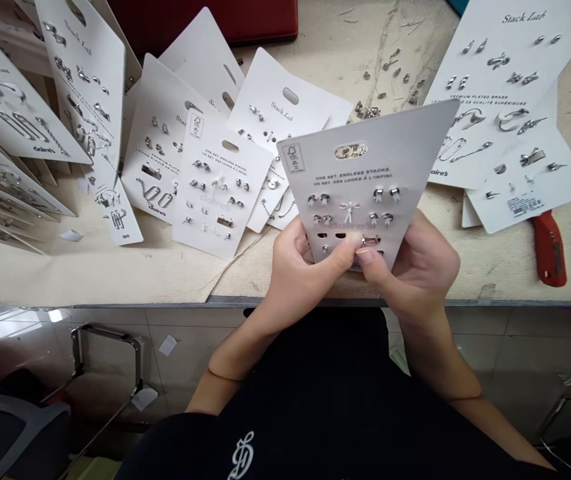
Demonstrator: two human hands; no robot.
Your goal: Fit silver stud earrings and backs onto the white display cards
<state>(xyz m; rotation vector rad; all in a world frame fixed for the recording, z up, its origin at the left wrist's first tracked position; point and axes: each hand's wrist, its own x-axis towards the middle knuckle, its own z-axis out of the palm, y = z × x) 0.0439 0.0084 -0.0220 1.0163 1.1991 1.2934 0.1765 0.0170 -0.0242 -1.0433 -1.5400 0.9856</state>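
My left grip (302, 263) and right grip (412, 267) are both pinching the lower edge of a white cardboard earring card (360, 167) carrying small silver studs, held up at centre frame just above the front edge of the tabletop. Just left of it lies a similar white card (220, 200), with more cards fanned at upper left (85, 87). Loose silver earring pieces (390, 87) lie scattered at upper centre on the beige tabletop (405, 40). A red-handled tool (548, 247) sits at right, partly under white cards.
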